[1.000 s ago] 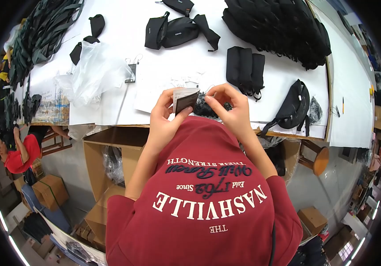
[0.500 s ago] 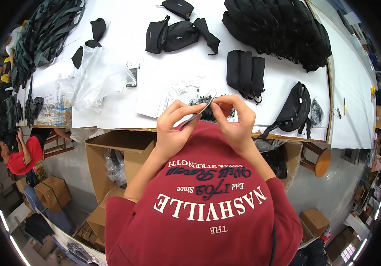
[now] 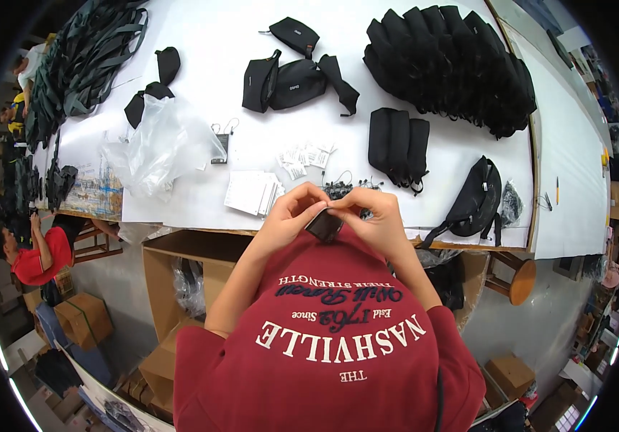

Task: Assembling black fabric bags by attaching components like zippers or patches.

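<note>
Close to my chest, at the table's front edge, both hands meet over a small dark hang tag. My left hand pinches its upper edge between thumb and fingers. My right hand is closed in a pinch at the same top corner; any thin cord between the fingertips is too small to make out. Just beyond the hands lies a heap of black tag strings, partly hidden by them. A stack of white cards and several small white paper slips lie to the left of it.
Clear plastic bags and another black hang tag lie left. Black pouches sit ahead; piled black bags and a waist bag are right. Dark straps heap far left. Cardboard boxes stand below the table edge.
The hang tag has turned from nearly edge-on to hanging with its dark face showing. My hands have come closer together, fingertips meeting at its top. The view has tilted slightly.
</note>
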{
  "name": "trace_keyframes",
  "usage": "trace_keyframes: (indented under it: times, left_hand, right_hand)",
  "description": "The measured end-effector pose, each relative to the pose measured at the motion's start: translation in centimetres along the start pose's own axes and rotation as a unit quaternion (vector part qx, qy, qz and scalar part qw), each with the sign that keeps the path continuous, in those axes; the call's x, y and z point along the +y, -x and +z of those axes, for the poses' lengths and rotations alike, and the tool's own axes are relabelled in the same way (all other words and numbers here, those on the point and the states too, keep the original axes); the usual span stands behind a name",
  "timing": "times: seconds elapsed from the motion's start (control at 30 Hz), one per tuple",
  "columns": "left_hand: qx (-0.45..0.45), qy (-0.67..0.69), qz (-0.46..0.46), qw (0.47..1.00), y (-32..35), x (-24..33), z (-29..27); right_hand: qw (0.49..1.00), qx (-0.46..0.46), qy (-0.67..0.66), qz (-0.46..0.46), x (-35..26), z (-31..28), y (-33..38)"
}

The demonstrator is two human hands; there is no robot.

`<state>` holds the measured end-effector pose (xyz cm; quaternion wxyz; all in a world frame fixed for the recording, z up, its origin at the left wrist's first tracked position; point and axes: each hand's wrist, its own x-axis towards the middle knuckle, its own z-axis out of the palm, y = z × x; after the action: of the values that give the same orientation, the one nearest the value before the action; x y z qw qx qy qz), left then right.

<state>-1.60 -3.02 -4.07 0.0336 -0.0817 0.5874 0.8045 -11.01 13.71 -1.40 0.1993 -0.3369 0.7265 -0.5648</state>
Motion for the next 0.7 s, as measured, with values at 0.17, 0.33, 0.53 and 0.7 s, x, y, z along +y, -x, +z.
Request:
trace_keyframes:
  times: [0.17, 0.33, 0.53, 0.7]
  left_hand:
    - [-0.008, -0.006, -0.022, 1.000, -0.2, 0.1, -1.2]
    - [-0.032, -0.061, -0.013, 0.998, -1.3, 0.9, -1.5]
    - [0.010, 0.018, -0.029, 0.999, -5.5, 0.6, -1.1]
    - [0.005, -0.020, -0.026, 0.999, -15.6, -2.5, -2.4]
  right_hand:
    - [0.992, -0.062, -0.042, 0.103, -0.3, -0.5, -1.4]
    - [0.971, -0.115, -0.155, 0.141, 1.4, -1.0, -1.8]
    - [0.921, -0.096, -0.327, 0.187, 2.9, -1.1, -2.9]
    - [0.925, -0.004, -0.289, 0.244, 4.9, -2.8, -3.2]
